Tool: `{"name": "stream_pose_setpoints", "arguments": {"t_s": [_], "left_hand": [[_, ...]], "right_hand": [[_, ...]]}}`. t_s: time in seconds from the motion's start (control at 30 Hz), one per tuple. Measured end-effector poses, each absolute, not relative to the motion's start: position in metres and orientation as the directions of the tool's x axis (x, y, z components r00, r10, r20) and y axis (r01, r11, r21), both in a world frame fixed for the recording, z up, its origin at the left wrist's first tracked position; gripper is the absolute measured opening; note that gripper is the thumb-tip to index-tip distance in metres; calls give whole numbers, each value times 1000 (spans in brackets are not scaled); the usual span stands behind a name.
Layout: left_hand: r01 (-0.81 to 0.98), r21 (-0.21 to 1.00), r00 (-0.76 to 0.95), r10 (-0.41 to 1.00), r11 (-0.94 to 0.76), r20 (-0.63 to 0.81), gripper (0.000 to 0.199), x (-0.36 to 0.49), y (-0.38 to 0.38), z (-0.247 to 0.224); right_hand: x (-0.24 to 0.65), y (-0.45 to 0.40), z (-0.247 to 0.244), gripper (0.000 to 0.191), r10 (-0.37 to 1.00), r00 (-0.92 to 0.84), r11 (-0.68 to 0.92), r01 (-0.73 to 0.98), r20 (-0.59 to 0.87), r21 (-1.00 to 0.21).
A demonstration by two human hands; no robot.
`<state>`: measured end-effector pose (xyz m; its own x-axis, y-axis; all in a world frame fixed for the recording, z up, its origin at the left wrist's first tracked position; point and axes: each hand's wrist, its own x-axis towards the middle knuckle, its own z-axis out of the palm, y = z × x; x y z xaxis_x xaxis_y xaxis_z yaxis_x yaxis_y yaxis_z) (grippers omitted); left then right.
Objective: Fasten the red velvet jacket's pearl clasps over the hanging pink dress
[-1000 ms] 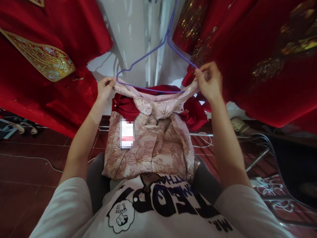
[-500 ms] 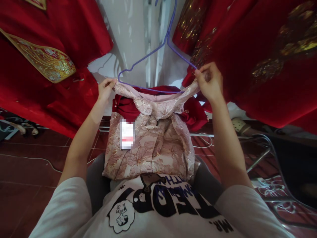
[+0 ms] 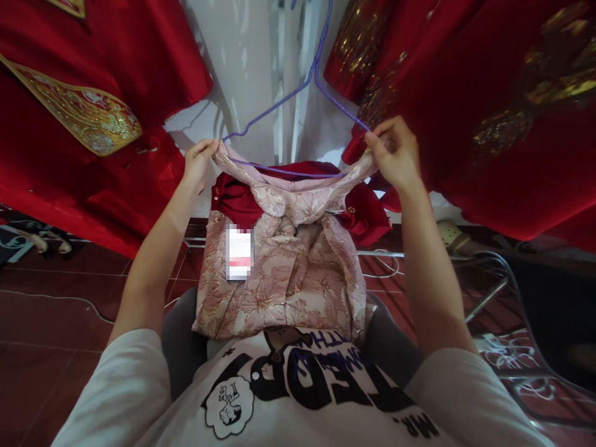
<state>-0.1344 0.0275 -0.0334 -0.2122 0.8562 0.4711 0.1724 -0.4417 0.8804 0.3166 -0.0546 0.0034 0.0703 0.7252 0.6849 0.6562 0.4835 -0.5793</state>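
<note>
A pink and gold patterned dress (image 3: 265, 279) with dark red sleeves lies folded over my lap, a white tag (image 3: 239, 253) on its front. My left hand (image 3: 201, 162) pinches the dress's left shoulder edge by the left end of a purple hanger (image 3: 279, 102). My right hand (image 3: 398, 152) grips the right shoulder, fingers closed around fabric and the hanger's right end. The hanger's lower bar runs across the inside of the neckline. Both of its ends are hidden by the fabric and my hands.
Red embroidered garments hang at the left (image 3: 158, 192) and right (image 3: 447, 124). A dark chair with a metal frame (image 3: 507, 279) stands at the right, near a foot in a pale clog (image 3: 451, 237). Shoes and a cable lie on the tiled floor at left.
The dress's left shoulder has been pulled up over the hanger's left end, which was bare before. My left hand has risen slightly; my right hand has hardly moved.
</note>
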Motion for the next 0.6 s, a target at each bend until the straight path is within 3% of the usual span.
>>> {"name": "stream_pose_setpoints", "arguments": {"t_s": [0.1,0.2,0.4,0.5,0.6], "left_hand": [[194,886,-156,878,-421,452,67,-119,30,-13],[292,815,-45,844,-501,535,65,-105,29,0],[300,758,99,809,-580,580,57,-92,29,11],[236,828,43,857,-508,514,52,-97,31,6],[216,862,-161,854,-458,494,39,-103,22,-17]], "right_hand": [[316,-55,4,24,739,71,471,657,670,-589],[314,-58,4,27,740,68,471,658,669,-587],[311,-59,3,17,735,83,467,658,673,-591],[311,-57,1,16,713,84,501,633,696,-590],[312,-53,0,19,725,97,477,643,682,-599]]}}
